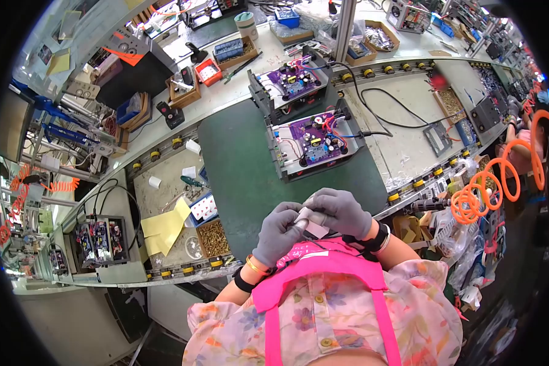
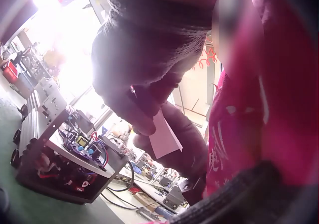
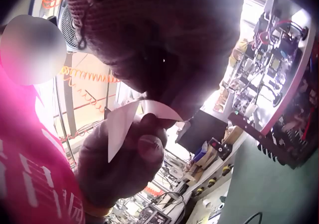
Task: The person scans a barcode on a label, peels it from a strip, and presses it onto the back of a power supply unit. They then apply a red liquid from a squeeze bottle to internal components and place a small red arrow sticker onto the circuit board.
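Observation:
Both hands wear grey gloves and meet in front of the pink apron, at the near edge of the green mat. Between them is a small white piece of paper (image 1: pixel 316 229), bent or folded. My left hand (image 1: pixel 277 235) pinches it from one side, thumb and fingers together; my right hand (image 1: pixel 341 210) grips it from the other. In the left wrist view the paper (image 2: pixel 165 138) hangs below the fingertips with a crease along it. The right wrist view shows a curled flap of the paper (image 3: pixel 119 129) by the fingers. Beyond the hands stands an open device with a purple circuit board (image 1: pixel 316 137).
A second open device (image 1: pixel 290 82) stands behind the first on the green mat (image 1: pixel 235 158), black cables running right. Left are yellow paper (image 1: pixel 168 229), a box of brass-coloured parts (image 1: pixel 213 239) and a tray of white labels (image 1: pixel 204 207). A coiled orange hose (image 1: pixel 466 204) hangs right.

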Action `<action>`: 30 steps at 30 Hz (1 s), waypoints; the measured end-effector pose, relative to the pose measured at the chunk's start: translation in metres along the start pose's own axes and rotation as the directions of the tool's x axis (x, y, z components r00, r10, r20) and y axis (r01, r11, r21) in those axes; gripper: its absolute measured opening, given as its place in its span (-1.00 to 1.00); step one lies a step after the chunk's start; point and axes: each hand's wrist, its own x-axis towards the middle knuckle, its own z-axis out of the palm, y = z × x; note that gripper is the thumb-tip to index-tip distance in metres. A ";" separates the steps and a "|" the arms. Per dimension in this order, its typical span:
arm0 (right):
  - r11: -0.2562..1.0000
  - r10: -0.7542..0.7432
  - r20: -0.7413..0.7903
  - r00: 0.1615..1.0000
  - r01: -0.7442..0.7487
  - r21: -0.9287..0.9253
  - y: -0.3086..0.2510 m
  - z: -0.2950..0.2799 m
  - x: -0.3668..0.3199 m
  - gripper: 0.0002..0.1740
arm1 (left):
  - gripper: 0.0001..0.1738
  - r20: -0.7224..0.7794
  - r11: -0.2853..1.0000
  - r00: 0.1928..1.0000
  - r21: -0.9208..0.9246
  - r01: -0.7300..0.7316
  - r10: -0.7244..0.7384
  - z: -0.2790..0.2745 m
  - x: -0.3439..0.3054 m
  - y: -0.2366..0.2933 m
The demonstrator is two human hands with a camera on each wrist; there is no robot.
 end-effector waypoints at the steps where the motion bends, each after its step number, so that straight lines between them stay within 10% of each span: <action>1: 0.999 -0.035 0.000 0.999 0.035 -0.036 0.003 0.000 -0.002 -0.80 | -0.88 0.013 0.997 0.999 0.057 -0.046 0.046 0.000 0.002 0.001; 7: 0.999 -0.026 -0.036 0.999 0.025 -0.031 0.010 -0.001 -0.017 -0.81 | -0.79 0.074 0.998 0.996 0.024 -0.052 0.050 0.004 0.004 -0.005; 9: 0.953 -0.127 -0.042 0.991 0.110 -0.284 0.005 -0.004 -0.021 -0.86 | -0.82 0.073 0.995 0.997 -0.091 -0.027 0.034 0.008 0.004 -0.011; 14: 0.882 -0.249 -0.403 0.880 0.035 -0.470 0.010 -0.014 -0.019 -0.87 | -0.86 0.170 0.921 0.984 -0.371 0.116 -0.055 0.007 0.007 0.005; 21: 0.697 -0.338 -0.225 0.914 0.082 -0.713 -0.011 -0.010 -0.013 -0.86 | -0.75 0.159 0.920 0.987 -0.391 0.043 0.021 0.009 0.010 0.001; 25: 0.983 0.038 -0.411 0.911 -0.108 -0.147 -0.007 -0.026 -0.013 -0.74 | -0.74 0.163 0.977 0.983 -0.209 -0.054 0.089 0.008 0.010 0.013; 30: 0.819 0.459 0.044 0.888 -0.441 0.368 0.025 -0.033 -0.021 -0.71 | -0.77 0.245 0.982 0.950 -0.043 -0.186 0.191 0.014 0.019 0.006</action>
